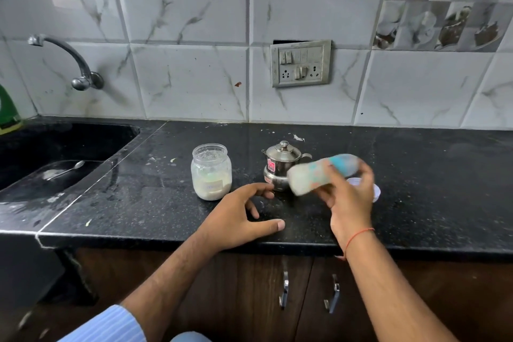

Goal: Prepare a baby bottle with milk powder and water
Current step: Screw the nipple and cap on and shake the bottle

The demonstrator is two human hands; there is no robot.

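Observation:
My right hand (350,197) grips a baby bottle (313,173) with a blue top, tilted almost sideways above the counter and blurred by motion; whitish liquid fills it. My left hand (241,218) rests on the black counter (155,203) with fingers spread, holding nothing. A clear jar of milk powder (211,172) stands lidless left of centre. Behind the bottle stands a small steel kettle (279,165) with its lid on. A white round lid (373,189) lies on the counter, partly hidden behind my right hand.
A black sink (55,153) with a spoon (68,169) in it lies at the left, under a wall tap (72,61). A green bottle (8,111) stands at the far left edge. A switchboard (301,62) is on the tiled wall. Cabinet handles (284,290) sit below the counter edge.

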